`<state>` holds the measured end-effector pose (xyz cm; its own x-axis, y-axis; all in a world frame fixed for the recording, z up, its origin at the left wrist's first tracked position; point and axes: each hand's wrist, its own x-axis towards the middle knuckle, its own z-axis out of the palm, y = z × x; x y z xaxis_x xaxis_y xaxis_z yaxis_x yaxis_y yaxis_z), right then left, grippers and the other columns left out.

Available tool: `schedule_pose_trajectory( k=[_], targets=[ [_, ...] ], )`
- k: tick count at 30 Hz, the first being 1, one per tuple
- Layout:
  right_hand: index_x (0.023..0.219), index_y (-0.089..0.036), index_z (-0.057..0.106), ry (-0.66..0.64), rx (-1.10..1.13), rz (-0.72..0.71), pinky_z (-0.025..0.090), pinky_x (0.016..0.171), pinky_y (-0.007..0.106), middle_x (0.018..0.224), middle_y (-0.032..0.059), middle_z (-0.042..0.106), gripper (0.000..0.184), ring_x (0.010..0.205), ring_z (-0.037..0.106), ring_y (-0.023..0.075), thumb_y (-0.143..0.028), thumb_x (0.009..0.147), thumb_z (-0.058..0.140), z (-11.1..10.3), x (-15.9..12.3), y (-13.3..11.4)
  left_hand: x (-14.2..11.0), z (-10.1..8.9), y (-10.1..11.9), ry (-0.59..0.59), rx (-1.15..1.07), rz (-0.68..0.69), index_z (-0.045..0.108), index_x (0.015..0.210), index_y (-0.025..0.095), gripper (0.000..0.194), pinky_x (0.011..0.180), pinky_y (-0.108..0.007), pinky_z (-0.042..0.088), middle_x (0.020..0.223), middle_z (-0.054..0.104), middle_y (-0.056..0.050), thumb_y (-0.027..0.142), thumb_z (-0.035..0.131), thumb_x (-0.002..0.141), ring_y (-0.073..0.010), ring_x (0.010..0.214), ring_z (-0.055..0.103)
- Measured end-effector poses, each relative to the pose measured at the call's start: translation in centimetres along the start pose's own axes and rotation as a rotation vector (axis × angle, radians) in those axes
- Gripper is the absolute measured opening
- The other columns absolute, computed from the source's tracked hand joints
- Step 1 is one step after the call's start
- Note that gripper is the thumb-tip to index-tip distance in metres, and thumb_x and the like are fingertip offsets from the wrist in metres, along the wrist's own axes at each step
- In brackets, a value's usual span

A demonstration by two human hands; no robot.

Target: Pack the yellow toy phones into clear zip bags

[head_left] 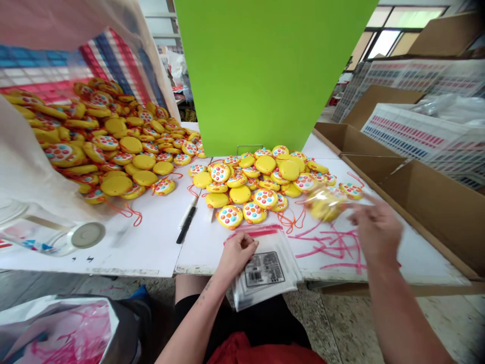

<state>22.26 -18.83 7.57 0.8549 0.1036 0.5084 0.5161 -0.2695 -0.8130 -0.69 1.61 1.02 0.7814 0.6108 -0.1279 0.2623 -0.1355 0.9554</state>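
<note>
My left hand (238,251) rests with curled fingers on a stack of clear plastic bags (265,270) with a barcode label, at the table's front edge. My right hand (375,230) is blurred by motion and holds a clear bag with a yellow toy (325,203) inside, just above the table at the right. A heap of round yellow toys (261,179) with coloured dots and orange cords lies behind both hands. A larger pile of the same toys (109,141) spills from a big plastic sack at the left.
A green board (265,71) stands upright behind the heap. Open cardboard boxes (428,202) line the right side. A black and white pen (187,220) lies on the white table (151,242). A clear tape roll (56,237) sits at the left. Pink marks cover the table near my right hand.
</note>
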Motion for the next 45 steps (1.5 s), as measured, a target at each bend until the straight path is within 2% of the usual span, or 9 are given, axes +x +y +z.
schedule_pose_trajectory(
  k=[3, 11, 18, 22, 25, 29, 32, 36, 45],
  targets=[
    [0.138, -0.020, 0.045, 0.336, 0.061, -0.254, 0.054, 0.070, 0.043, 0.117, 0.0157, 0.065, 0.049, 0.082, 0.068, 0.0255, -0.031, 0.090, 0.051, -0.9, 1.8, -0.3, 0.1, 0.9, 0.5, 0.042, 0.410, 0.151, 0.060, 0.087, 0.018, 0.012, 0.067, -0.028, 0.047, 0.088, 0.064, -0.002, 0.024, 0.066, 0.078, -0.0152, 0.071, 0.061],
    [0.139, -0.019, 0.044, -0.491, -0.341, -0.756, 0.038, 0.106, 0.051, 0.137, 0.0139, 0.052, 0.056, 0.128, 0.045, 0.0306, -0.016, 0.084, 0.050, 9.8, -1.7, -0.8, -0.4, 3.1, 0.8, 0.091, 1.037, 0.293, 0.060, 0.096, 0.018, 0.016, 0.060, -0.028, 0.043, 0.100, 0.060, -0.007, 0.032, 0.059, 0.089, -0.0224, 0.088, 0.062],
    [0.131, -0.020, 0.054, -0.686, -0.577, -0.778, 0.037, 0.101, 0.051, 0.137, 0.0119, 0.052, 0.052, 0.127, 0.041, 0.0339, -0.007, 0.081, 0.048, 15.6, -3.2, -0.9, -0.4, 3.4, -0.5, 0.229, 1.088, 0.457, 0.059, 0.089, 0.021, 0.011, 0.075, -0.038, 0.044, 0.092, 0.059, -0.005, 0.031, 0.062, 0.087, -0.0253, 0.090, 0.056],
    [0.127, -0.017, 0.055, -0.606, -0.258, -0.661, 0.040, 0.101, 0.043, 0.125, 0.0131, 0.060, 0.040, 0.115, 0.052, 0.0271, -0.018, 0.087, 0.048, 14.2, -2.9, -1.0, -0.3, 3.3, -1.1, 0.225, 0.994, 0.591, 0.056, 0.086, 0.018, 0.010, 0.081, -0.039, 0.044, 0.089, 0.060, -0.006, 0.026, 0.054, 0.092, -0.0233, 0.088, 0.054],
    [0.126, -0.019, 0.052, -0.503, 0.073, -0.332, 0.044, 0.098, 0.042, 0.123, 0.0126, 0.060, 0.042, 0.113, 0.055, 0.0260, -0.032, 0.086, 0.055, 11.5, -3.2, -0.9, -0.3, 3.2, -1.4, 0.214, 0.861, 0.579, 0.055, 0.092, 0.016, 0.011, 0.079, -0.038, 0.045, 0.087, 0.060, -0.007, 0.025, 0.050, 0.094, -0.0227, 0.085, 0.054],
    [0.121, -0.023, 0.051, -0.792, 0.421, 0.059, 0.052, 0.089, 0.040, 0.119, 0.0087, 0.063, 0.048, 0.106, 0.061, 0.0249, -0.040, 0.079, 0.065, 7.2, -4.3, -0.9, -0.5, 2.9, -1.4, 0.225, 0.622, 0.550, 0.035, 0.133, 0.010, 0.050, 0.083, -0.037, 0.045, 0.096, 0.061, -0.008, 0.028, 0.055, 0.091, -0.0225, 0.090, 0.055],
    [0.117, -0.024, 0.051, -0.928, 0.513, 0.199, 0.053, 0.086, 0.039, 0.115, 0.0080, 0.065, 0.047, 0.102, 0.063, 0.0247, -0.041, 0.077, 0.068, 5.7, -5.5, -0.9, -0.5, 2.7, -1.1, 0.195, 0.641, 0.533, 0.040, 0.131, 0.011, 0.041, 0.084, -0.039, 0.043, 0.098, 0.061, -0.009, 0.027, 0.049, 0.094, -0.0235, 0.091, 0.054],
    [0.116, -0.024, 0.051, -0.819, 0.562, 0.233, 0.051, 0.089, 0.039, 0.115, 0.0068, 0.064, 0.044, 0.103, 0.061, 0.0233, -0.042, 0.079, 0.066, 6.9, -6.7, -1.1, -0.6, 2.6, -0.8, 0.125, 0.804, 0.550, 0.060, 0.100, 0.019, 0.017, 0.079, -0.038, 0.040, 0.095, 0.062, -0.007, 0.022, 0.044, 0.095, -0.0240, 0.090, 0.051],
    [0.120, -0.021, 0.055, -0.895, 0.218, 0.020, 0.045, 0.097, 0.040, 0.122, 0.0083, 0.061, 0.043, 0.113, 0.056, 0.0247, -0.048, 0.086, 0.058, 9.8, -7.4, -0.5, -0.6, 2.5, -1.3, 0.223, 0.728, 0.607, 0.062, 0.086, 0.019, 0.009, 0.077, -0.035, 0.038, 0.082, 0.063, -0.004, 0.026, 0.058, 0.090, -0.0207, 0.083, 0.052]
  ],
)
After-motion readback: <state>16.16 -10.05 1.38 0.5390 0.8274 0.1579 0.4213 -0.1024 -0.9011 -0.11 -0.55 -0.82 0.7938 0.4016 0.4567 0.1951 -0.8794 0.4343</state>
